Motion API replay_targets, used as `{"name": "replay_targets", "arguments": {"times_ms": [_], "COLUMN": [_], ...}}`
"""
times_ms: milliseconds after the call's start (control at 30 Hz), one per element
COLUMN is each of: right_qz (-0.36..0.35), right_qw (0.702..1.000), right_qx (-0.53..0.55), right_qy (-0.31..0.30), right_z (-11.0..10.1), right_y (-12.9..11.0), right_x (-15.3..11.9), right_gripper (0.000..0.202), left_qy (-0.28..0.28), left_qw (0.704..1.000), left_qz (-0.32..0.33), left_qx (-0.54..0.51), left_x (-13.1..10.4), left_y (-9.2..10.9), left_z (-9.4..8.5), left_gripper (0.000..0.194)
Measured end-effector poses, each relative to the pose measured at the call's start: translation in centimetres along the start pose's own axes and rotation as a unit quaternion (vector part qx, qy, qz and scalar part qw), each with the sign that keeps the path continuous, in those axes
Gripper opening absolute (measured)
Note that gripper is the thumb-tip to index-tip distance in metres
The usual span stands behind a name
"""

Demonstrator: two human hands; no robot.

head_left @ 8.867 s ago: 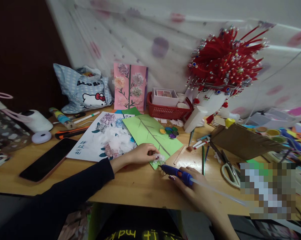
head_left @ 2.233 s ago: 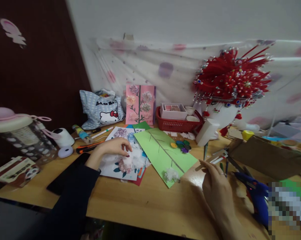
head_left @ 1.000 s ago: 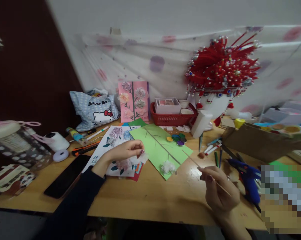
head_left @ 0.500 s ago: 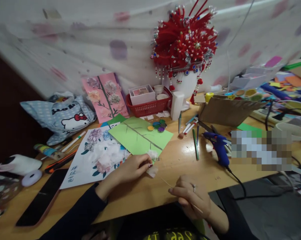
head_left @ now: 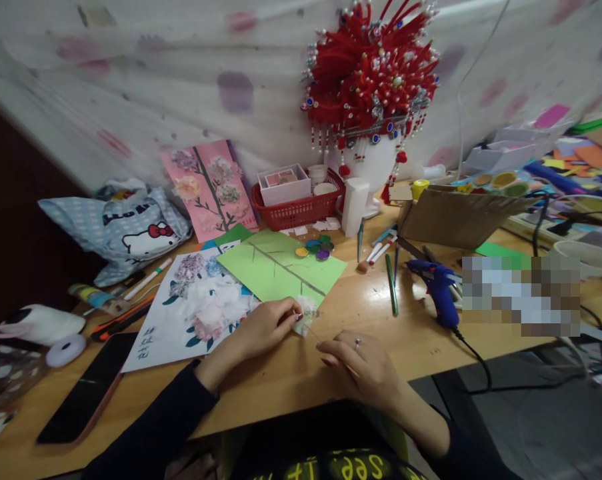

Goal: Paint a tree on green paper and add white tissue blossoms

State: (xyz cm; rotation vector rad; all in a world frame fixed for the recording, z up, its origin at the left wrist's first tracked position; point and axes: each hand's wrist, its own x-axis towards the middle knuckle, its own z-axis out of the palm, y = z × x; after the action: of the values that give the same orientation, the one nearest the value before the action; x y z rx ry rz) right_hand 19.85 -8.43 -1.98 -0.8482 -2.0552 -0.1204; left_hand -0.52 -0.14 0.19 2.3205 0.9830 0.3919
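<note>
My left hand (head_left: 267, 329) pinches a small piece of thin white paper (head_left: 305, 325), which looks like tissue, just below a light green sheet (head_left: 273, 265) with a brown branch on it. In my right hand (head_left: 365, 368) is a thin wooden stick (head_left: 311, 332), its tip at the paper; whether they touch I cannot tell. The fingers hide much of the stick. Beside my left hand lies a white sheet (head_left: 151, 337) with printed flowers and fluffy white paper on top.
A blue glue gun (head_left: 438, 293) with a cord lies to the right, near several pens (head_left: 391, 287). Small paint pots (head_left: 322, 255) sit by the green sheet. At the back stand a red basket (head_left: 298, 215) and a red beaded headdress (head_left: 375, 80). A phone (head_left: 88, 390) lies front left.
My right hand has moved left and up, bringing the stick's tip to the white paper. My left hand stays nearly in place, still pinching the paper.
</note>
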Motion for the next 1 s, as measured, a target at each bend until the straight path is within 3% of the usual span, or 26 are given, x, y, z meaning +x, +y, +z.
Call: {"name": "replay_targets", "arguments": {"times_ms": [133, 267, 400, 533, 733, 1000], "right_qz": [0.001, 0.001, -0.003, -0.004, -0.005, -0.012], "right_qw": [1.000, 1.000, 1.000, 0.999, 0.997, 0.998], "right_qx": [-0.004, -0.010, -0.017, -0.019, -0.008, -0.005], "right_qy": [-0.012, -0.018, -0.026, -0.046, -0.081, -0.067], "right_z": [0.2, 0.3, 0.4, 0.7, 1.0, 1.1], "right_y": [0.0, 0.0, 0.0, 0.2, 0.7, 0.6], "right_x": [0.0, 0.2, 0.3, -0.1, -0.7, -0.2], "right_gripper": [0.021, 0.022, 0.023, 0.020, 0.018, 0.018], "left_qy": [0.061, 0.132, 0.071, 0.011, -0.008, -0.006], "left_qw": [0.998, 0.988, 0.980, 0.971, 0.971, 0.973], "left_qz": [0.028, 0.043, 0.006, -0.035, -0.042, -0.034], "left_qx": [-0.001, 0.071, 0.187, 0.236, 0.234, 0.229], "left_x": [0.0, 0.4, 1.0, 1.2, 1.2, 1.1], "left_y": [-0.3, -1.7, -3.4, -3.6, -3.2, -3.5], "left_z": [-0.2, -0.4, 0.2, 0.5, 0.1, 0.2], "left_gripper": [0.019, 0.035, 0.045, 0.048, 0.047, 0.047]}}
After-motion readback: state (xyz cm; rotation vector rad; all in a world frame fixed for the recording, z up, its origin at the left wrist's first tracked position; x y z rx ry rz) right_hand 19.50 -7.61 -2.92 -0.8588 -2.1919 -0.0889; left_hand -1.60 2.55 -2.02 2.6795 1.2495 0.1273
